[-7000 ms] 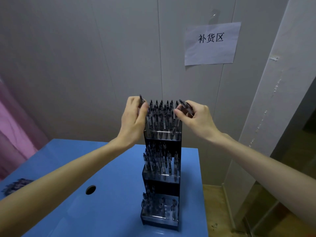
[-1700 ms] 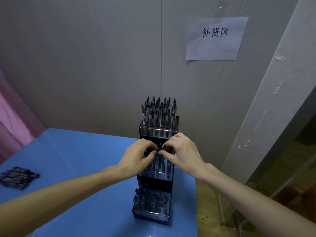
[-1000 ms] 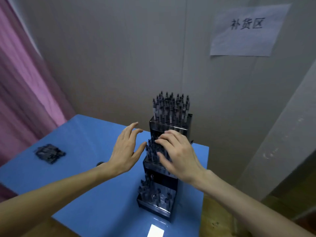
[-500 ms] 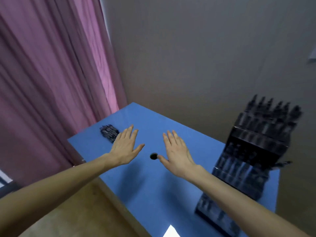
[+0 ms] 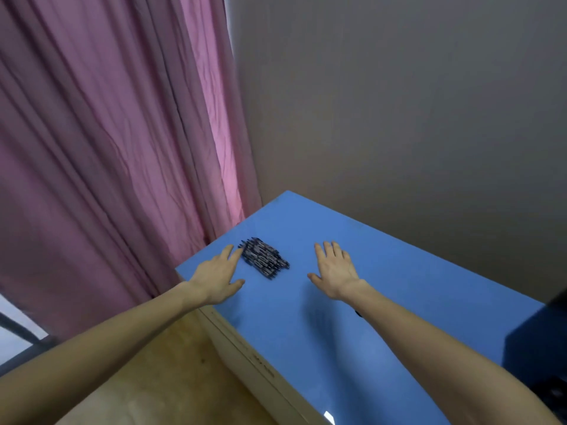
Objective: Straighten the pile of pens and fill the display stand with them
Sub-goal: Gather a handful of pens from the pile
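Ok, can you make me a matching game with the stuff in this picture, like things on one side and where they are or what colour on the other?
Things:
1. pile of pens
2. curtain
3. table
4. right hand

Descriptions:
A. pink
B. blue
C. open, right of the pens, not touching them
D. dark, lying by the left hand

Pairs: 1-D, 2-A, 3-B, 4-C
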